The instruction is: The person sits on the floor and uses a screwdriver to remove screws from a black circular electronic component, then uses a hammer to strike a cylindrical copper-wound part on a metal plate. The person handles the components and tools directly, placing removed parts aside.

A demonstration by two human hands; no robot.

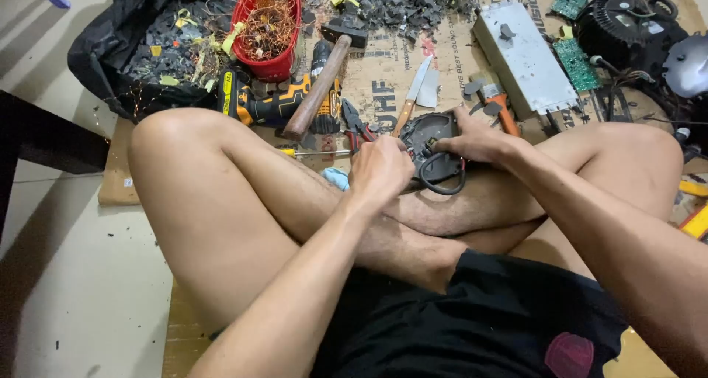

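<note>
A black part (431, 146) rests on the crossed legs, just below the knife (411, 98). The right hand (476, 138) clamps its top edge, fingers pressed onto it. The left hand (380, 170) is closed at the part's left side; what it pinches is hidden. A hammer (321, 87) lies left of the knife.

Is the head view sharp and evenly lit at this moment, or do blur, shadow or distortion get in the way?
Head view: light is soft and even, no glare; the left hand and right hand on the black part look slightly soft; hammer and red basket read clearly; wide-angle stretch enlarges the knees at the edges.
</note>
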